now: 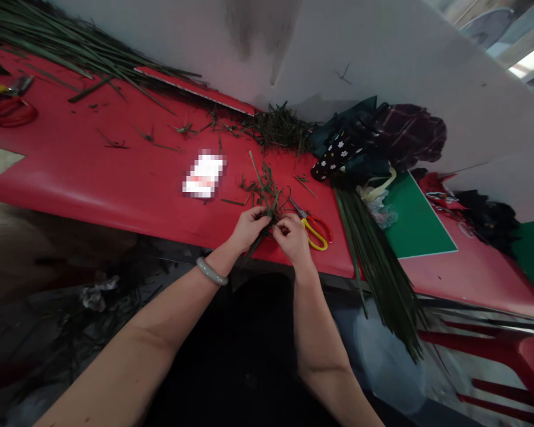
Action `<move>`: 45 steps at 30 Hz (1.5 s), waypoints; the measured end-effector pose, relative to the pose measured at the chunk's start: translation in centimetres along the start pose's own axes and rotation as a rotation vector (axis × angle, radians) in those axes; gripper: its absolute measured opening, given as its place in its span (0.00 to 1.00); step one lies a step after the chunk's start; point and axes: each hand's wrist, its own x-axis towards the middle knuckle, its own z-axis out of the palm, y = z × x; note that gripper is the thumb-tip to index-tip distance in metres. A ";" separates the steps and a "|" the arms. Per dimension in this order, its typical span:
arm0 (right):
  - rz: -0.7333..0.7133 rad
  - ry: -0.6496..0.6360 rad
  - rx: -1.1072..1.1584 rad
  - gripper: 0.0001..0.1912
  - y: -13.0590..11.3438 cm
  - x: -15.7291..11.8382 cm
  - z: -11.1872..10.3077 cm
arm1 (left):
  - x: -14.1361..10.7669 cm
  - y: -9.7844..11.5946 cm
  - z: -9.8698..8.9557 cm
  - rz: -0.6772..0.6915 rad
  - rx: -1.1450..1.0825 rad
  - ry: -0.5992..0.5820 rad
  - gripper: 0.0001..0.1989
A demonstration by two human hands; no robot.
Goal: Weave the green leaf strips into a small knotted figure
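Close together at the front edge of the red table [129, 196], both my hands pinch a small bundle of green leaf strips [272, 204]. My left hand [250, 227], with a pale bangle [211, 271] at the wrist, closes on the bundle from the left. On its right side my right hand [292, 236] has thumb and forefinger pressed together at the strips. The exact woven form between my fingers is too small to make out. Scissors [317, 230] with red and yellow handles lie just right of my right hand. Loose leaf scraps [251, 187] are scattered beyond the hands.
A blurred white rectangle [204, 174] lies left of my hands. Long green leaves [378, 261] overhang the table edge at right. More leaves [71, 47], a scrap pile [285, 127] and cloth bundles [404, 133] line the wall. Another pair of scissors [9, 107] is far left.
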 end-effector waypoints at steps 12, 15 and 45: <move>0.166 0.165 0.101 0.09 -0.6 0.2 1.0 | -0.2 -0.3 0.2 0.074 0.144 -0.004 0.09; 0.209 0.177 0.117 0.09 -0.7 0.2 1.1 | -0.2 -0.4 0.2 0.112 0.167 -0.005 0.10; 0.309 0.258 0.539 0.13 0.7 -0.5 2.5 | -0.1 -0.7 0.0 0.102 0.143 -0.091 0.12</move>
